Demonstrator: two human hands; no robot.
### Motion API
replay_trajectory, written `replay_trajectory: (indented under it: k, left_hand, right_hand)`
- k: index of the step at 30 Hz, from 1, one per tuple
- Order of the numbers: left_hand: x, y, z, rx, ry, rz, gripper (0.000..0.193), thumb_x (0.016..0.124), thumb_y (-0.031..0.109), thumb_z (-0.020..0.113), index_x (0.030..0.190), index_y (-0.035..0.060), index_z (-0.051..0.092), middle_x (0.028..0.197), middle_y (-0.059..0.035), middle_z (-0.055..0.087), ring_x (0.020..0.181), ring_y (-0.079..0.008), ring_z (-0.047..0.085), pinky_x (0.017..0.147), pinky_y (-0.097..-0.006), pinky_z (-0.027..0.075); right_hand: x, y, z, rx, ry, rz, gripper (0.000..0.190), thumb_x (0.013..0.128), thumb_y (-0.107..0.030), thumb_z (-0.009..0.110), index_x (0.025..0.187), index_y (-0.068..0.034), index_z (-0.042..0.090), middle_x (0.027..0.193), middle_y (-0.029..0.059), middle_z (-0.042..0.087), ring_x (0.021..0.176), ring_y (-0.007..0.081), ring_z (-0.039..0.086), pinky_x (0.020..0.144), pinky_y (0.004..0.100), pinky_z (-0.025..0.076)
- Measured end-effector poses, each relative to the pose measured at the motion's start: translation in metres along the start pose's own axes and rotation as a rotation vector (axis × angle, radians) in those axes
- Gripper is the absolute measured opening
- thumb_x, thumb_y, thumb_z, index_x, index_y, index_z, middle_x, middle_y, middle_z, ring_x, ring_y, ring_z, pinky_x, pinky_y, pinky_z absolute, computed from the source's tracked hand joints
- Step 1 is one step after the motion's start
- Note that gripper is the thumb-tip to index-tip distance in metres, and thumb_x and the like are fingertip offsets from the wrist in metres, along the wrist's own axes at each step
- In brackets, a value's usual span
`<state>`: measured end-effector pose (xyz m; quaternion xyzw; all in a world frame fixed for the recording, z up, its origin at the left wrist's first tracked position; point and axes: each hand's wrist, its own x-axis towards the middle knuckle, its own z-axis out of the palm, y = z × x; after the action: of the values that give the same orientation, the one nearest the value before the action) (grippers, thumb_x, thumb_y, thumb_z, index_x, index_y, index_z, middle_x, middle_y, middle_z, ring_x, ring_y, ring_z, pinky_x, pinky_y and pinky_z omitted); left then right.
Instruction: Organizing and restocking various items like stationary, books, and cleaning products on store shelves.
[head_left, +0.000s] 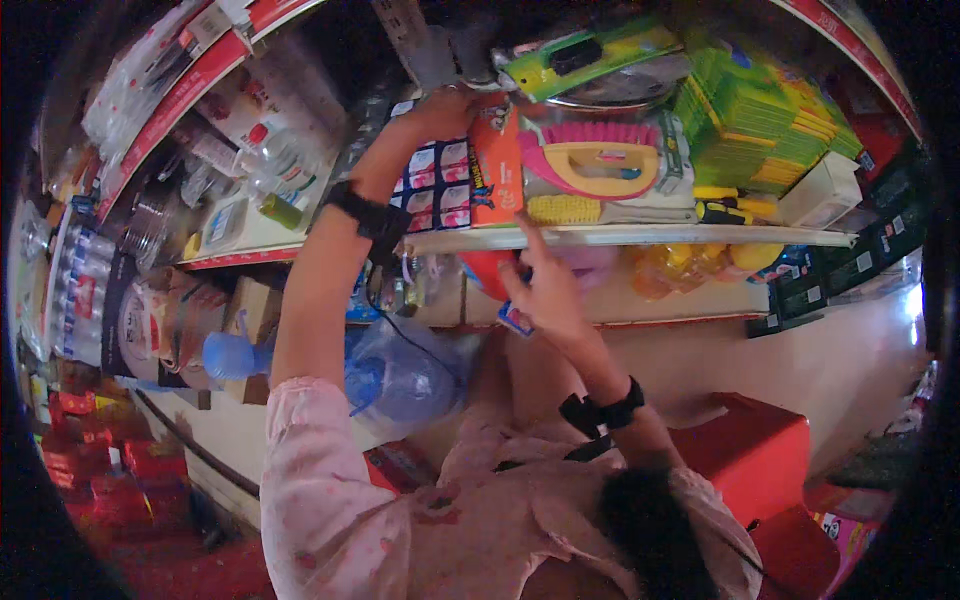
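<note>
My left hand (442, 112) reaches onto the shelf, at the top of an upright orange box (496, 169) that bears writing. Beside that box stand several small dark-blue and pink packs (439, 180) in a stack. The left fingers are blurred, so their grip is unclear. My right hand (551, 292) is lower, in front of the shelf's white front edge (480, 240). Its index finger points up at the foot of the orange box. A small blue and red box (516, 319) is held under the other fingers.
Right of the orange box lie a pink-bristled scrubbing brush (600, 161), a yellow-bristled brush (562, 210) and green packages (742, 120). Bottles (285, 165) stand on the left shelf. A clear blue plastic bag (409, 375) hangs low; a red stool (742, 450) is at right.
</note>
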<state>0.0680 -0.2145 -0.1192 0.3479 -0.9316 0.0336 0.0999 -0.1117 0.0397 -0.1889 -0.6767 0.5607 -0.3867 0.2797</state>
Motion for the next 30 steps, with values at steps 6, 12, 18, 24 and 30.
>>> replay_trajectory:
  k: [6,12,18,24,30]
  left_hand:
    - [0.028,-0.029,0.045,0.105,-0.025,-0.108,0.040,0.084,0.037,0.046,0.114,0.0133,0.058,0.103,-0.0195,0.061,0.096,-0.0360,0.058,0.086,-0.0445,0.044]
    - [0.043,-0.046,0.058,-0.147,-0.012,-0.173,0.053,0.081,0.053,0.046,0.104,0.0075,0.063,0.104,-0.0213,0.060,0.099,-0.0375,0.056,0.089,-0.0440,0.041]
    - [0.055,-0.047,0.062,-0.077,-0.126,-0.290,0.071,0.078,0.067,0.040,0.110,0.0067,0.060,0.107,-0.0231,0.058,0.106,-0.0379,0.052,0.096,-0.0446,0.035]
    - [0.054,-0.035,0.059,-0.056,-0.160,-0.430,0.088,0.071,0.076,0.039,0.123,0.0052,0.051,0.125,-0.0218,0.047,0.120,-0.0395,0.039,0.100,-0.0454,0.032]
    - [0.061,0.006,0.038,0.034,-0.149,-0.575,0.093,0.070,0.079,0.035,0.125,0.0050,0.048,0.126,-0.0210,0.047,0.121,-0.0405,0.038,0.099,-0.0480,0.031]
  right_hand:
    - [-0.007,0.004,0.010,-0.078,0.052,-0.061,0.061,0.081,-0.021,0.059,0.136,-0.011,0.033,0.064,0.0122,0.057,0.059,0.0297,0.059,0.058,0.0394,0.045]
    - [-0.012,0.003,0.008,-0.022,0.041,-0.011,0.060,0.080,-0.015,0.060,0.134,-0.007,0.034,0.062,0.0110,0.056,0.056,0.0281,0.059,0.057,0.0383,0.046]
    - [-0.013,0.007,0.011,-0.088,0.011,-0.002,0.062,0.080,-0.014,0.060,0.135,-0.008,0.033,0.064,0.0119,0.059,0.060,0.0310,0.061,0.058,0.0406,0.048]
    - [-0.016,-0.010,0.003,-0.103,-0.113,0.082,0.063,0.082,-0.018,0.057,0.137,-0.009,0.027,0.070,0.0168,0.061,0.065,0.0373,0.061,0.061,0.0467,0.048]
    - [-0.017,-0.019,-0.003,-0.194,-0.166,0.164,0.064,0.084,-0.022,0.054,0.138,-0.010,0.024,0.071,0.0190,0.062,0.066,0.0399,0.060,0.061,0.0499,0.047]
